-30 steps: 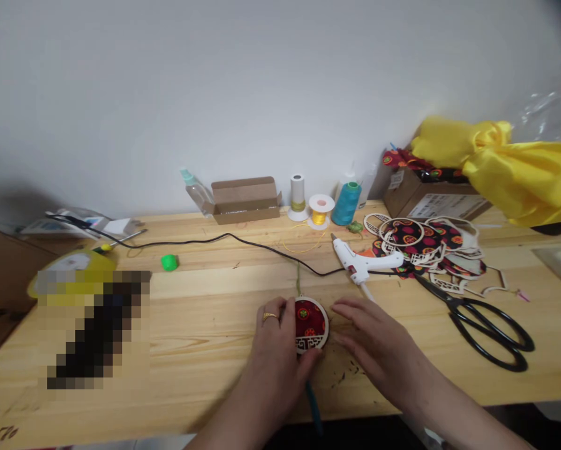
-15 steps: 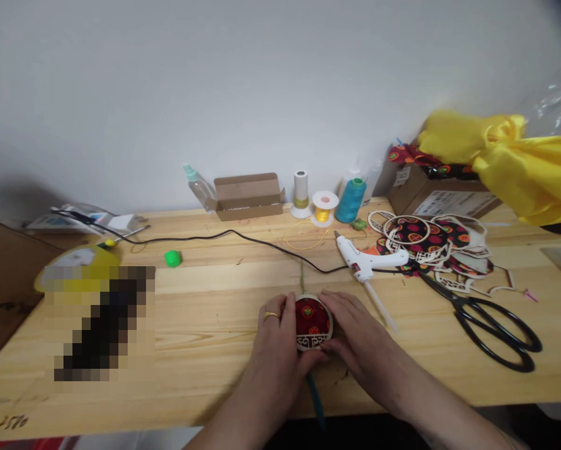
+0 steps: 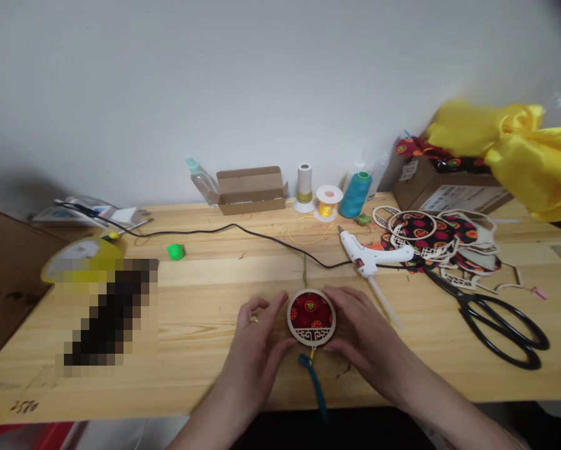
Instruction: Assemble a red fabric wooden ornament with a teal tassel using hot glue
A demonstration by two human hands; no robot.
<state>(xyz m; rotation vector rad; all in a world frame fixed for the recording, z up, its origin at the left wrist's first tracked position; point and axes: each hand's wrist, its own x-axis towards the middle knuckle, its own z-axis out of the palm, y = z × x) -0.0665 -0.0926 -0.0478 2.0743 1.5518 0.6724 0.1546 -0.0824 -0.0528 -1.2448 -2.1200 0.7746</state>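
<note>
A round pendant (image 3: pixel 311 307) lies flat on the table, dark red patterned fabric in a pale wooden ring with fretwork at the bottom. Green cord (image 3: pixel 305 272) runs from its top, and a blue tassel (image 3: pixel 316 387) hangs from a yellow loop below. Beside its left rim is my left hand (image 3: pixel 256 340), a ring on one finger, thumb and fingers apart, holding nothing. Around the right rim curves my right hand (image 3: pixel 369 337), fingertips at the upper edge and thumb at the lower, gripping the pendant from the side.
Right of my hands lie a white glue gun (image 3: pixel 374 255), black scissors (image 3: pixel 500 328) and a pile of wooden frames and fabric pieces (image 3: pixel 453 234). A black cable (image 3: pixel 261 234) crosses the table. Thread spools (image 3: pixel 355 195) and an open cardboard box (image 3: pixel 252 190) stand along the wall.
My left hand has let go of the pendant's left rim and drawn away leftward, fingers spreading. The right hand stays at the right rim. The view has shifted slightly.
</note>
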